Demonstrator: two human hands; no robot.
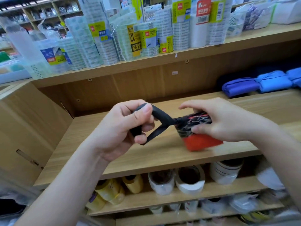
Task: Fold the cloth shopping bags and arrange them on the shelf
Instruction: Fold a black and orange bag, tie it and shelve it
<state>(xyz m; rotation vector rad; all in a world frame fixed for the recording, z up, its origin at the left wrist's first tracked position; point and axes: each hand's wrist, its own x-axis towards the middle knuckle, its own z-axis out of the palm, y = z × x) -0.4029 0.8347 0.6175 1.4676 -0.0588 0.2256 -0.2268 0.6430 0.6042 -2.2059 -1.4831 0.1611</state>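
A folded cloth bag [201, 141], red below with a black patterned top, sits in a tight bundle on the wooden shelf [114, 154]. My right hand [218, 121] grips the bundle from above, thumb on its near side. A black strap [160, 119] runs left from the bundle. My left hand [123, 128] holds the strap's looped end, thumb and curled fingers pinching it just above the shelf. Three folded blue bags [259, 84] lie in a row at the shelf's far right.
The shelf above [179, 54] carries several packs of clear tape rolls. The shelf below holds white and yellow tape rolls [189, 180]. A wooden side panel [24, 128] closes the shelf on the left.
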